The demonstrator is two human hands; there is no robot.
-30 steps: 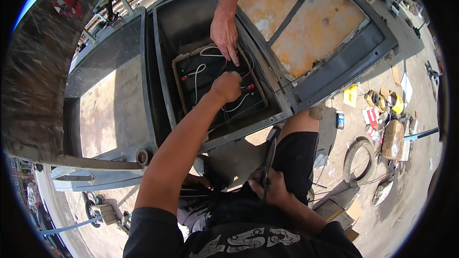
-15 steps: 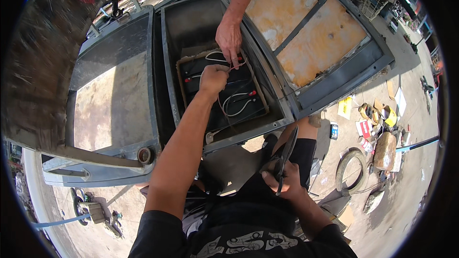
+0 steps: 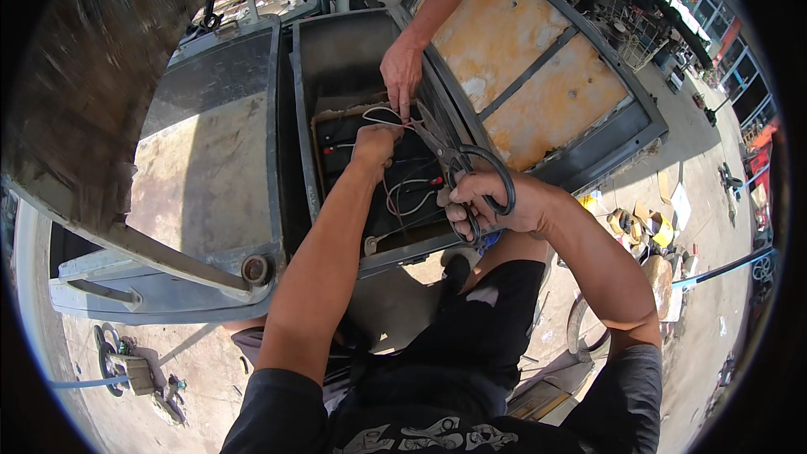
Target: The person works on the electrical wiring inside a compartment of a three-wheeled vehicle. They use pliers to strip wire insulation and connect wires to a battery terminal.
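My left hand [image 3: 376, 146] is closed on a thin wire [image 3: 408, 124] inside an open metal box [image 3: 296, 109]. My right hand [image 3: 504, 202] grips a pair of large scissors [image 3: 445, 151] with black loop handles. The blades reach over the box, and their tips are at the wire beside my left fingers. Another person's hand [image 3: 402, 71] comes in from the far side, its fingertips at the same wire. Beneath the hands are black batteries [image 3: 336, 172] with red terminals and pale and reddish wires. My left hand hides part of the wire.
A hinged metal lid [image 3: 551, 67] with yellowed panels lies opened out to the right of the box. On the left are a metal seat panel [image 3: 210, 176] and an upright board [image 3: 67, 92]. Boxes [image 3: 651, 223] and a tyre [image 3: 580, 324] lie on the ground at right.
My right hand has raised the scissors from beside my leg up to the wire, and the blades have come apart. My left hand and the other person's hand stay at the wire.
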